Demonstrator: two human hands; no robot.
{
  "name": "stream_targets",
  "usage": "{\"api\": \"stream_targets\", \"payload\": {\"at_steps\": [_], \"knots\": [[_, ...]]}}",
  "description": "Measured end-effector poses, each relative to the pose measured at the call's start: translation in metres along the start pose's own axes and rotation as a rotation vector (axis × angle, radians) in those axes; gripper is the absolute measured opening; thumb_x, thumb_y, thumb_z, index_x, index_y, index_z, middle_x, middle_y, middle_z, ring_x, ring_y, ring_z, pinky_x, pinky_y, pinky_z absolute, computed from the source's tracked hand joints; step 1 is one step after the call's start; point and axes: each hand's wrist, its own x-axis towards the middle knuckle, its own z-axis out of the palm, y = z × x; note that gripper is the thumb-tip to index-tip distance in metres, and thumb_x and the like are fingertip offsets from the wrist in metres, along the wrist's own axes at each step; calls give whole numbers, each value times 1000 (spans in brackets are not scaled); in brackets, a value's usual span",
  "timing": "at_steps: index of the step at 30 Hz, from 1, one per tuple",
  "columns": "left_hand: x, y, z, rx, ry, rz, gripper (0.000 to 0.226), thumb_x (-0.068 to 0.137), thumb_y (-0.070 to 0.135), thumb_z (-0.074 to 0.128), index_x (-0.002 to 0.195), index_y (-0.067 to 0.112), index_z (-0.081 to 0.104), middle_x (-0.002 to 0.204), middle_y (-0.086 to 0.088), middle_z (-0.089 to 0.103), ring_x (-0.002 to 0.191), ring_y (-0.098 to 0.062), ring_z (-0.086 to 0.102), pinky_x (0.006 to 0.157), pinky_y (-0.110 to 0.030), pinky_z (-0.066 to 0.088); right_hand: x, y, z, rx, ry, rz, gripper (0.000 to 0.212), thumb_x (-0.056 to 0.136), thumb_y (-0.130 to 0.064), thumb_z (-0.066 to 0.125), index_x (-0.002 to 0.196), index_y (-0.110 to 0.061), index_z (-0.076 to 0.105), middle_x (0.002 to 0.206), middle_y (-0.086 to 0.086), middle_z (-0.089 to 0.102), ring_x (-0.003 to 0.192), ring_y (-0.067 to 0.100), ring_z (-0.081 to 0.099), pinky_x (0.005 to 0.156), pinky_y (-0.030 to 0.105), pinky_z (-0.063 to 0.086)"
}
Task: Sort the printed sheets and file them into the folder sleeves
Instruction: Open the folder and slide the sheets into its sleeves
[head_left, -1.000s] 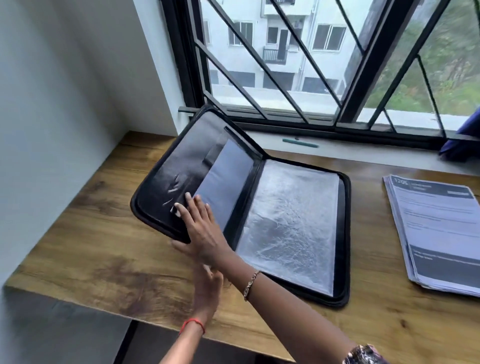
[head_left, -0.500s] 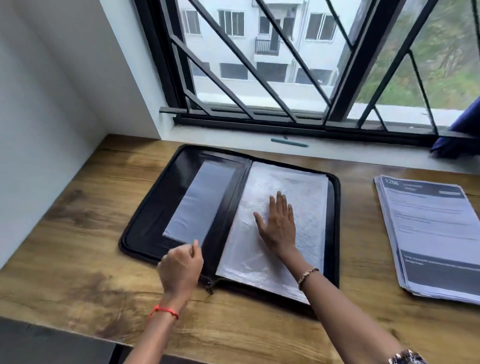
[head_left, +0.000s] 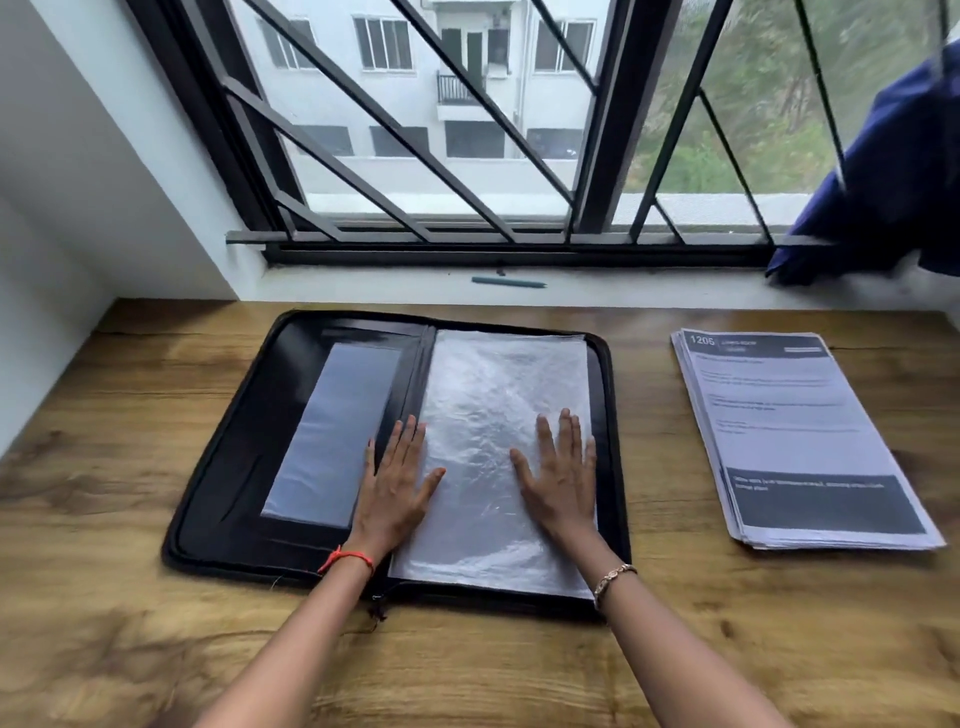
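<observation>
From my seat I see both hands lying flat, palms down, holding nothing. My left hand (head_left: 395, 488) has its fingers straight and close together, with the thumb spread. It rests across the spine of the folder (head_left: 218, 499) and the near edge of the top sleeve (head_left: 488, 395). My right hand (head_left: 558, 483) lies the same way, just right of the left, pressing on the crinkled, glossy clear plastic of that sleeve near its outer edge.

The folder is a black zip case with rounded corners, opened flat under both hands on the wood-grain table (head_left: 104, 597). Left of my left hand, the inside cover carries a smooth, rectangular clear pocket (head_left: 332, 436).

The printed sheets (head_left: 795, 431) sit well to the right of my right hand, apart from the folder. They form a slightly fanned stack of white paper with dark bands at top and bottom.

A red thread (head_left: 347, 558) circles the left wrist and a metal chain bracelet (head_left: 613, 577) the right. Beyond the fingertips a slim green pen (head_left: 508, 282) lies on the white sill, and far right of it hangs a dark blue cloth (head_left: 883, 197).
</observation>
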Motion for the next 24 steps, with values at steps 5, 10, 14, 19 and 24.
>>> {"api": "stream_targets", "payload": {"at_steps": [5,10,14,19,24], "knots": [[-16,27,15,50,30,-57,74,93,61,4,147,11,15,155,-4,16,143,-5,-5,113,-40,-6,3,24,-8,-31,-24,-64,86,80,-75,4,150,-26,10,159,3,-5,145,14,-12,114,33,-15],[-22,47,25,96,57,-133,70,93,55,17,146,8,21,155,-5,16,143,-13,9,113,-50,7,2,41,-15,-47,-50,-99,86,79,-75,-1,150,-27,9,158,0,-5,145,14,-10,115,33,-12],[-12,68,26,64,60,-105,73,91,54,18,149,11,14,156,-2,8,143,-12,4,114,-49,-2,0,49,-18,-8,-43,-116,82,82,-72,5,150,-25,11,158,-3,-1,145,11,-5,117,32,-8],[24,103,30,30,-54,13,84,79,66,-6,143,10,-12,152,0,-18,144,-16,-13,113,-39,-16,8,58,-37,-30,164,-161,64,89,-52,24,125,-13,60,133,1,55,125,13,52,110,39,29],[66,164,24,-177,-76,130,73,94,54,18,148,9,-1,153,3,-12,145,-14,-7,114,-26,-10,37,95,-82,103,365,-4,39,92,-31,39,77,-9,67,76,9,67,74,31,64,66,32,51]]}}
